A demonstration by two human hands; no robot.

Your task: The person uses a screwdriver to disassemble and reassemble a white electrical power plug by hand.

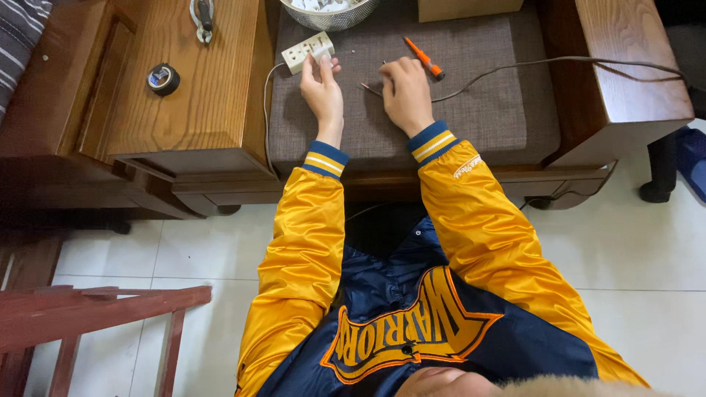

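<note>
Seen from above, a person's left hand [322,87] pinches the white power strip [308,51] on a grey cushion [485,110]. The right hand [405,90] grips a grey cable [515,68] with bared ends; an orange screwdriver [424,59] lies at its one o'clock. Wiring looks unfinished.

Shiny yellow satin sleeves [309,242]; navy ribbed cuffs [325,160] striped yellow and white; navy jacket body [456,345] with orange-and-yellow lettered emblem; small white script embroidered on right sleeve; bare hands [323,88].
</note>
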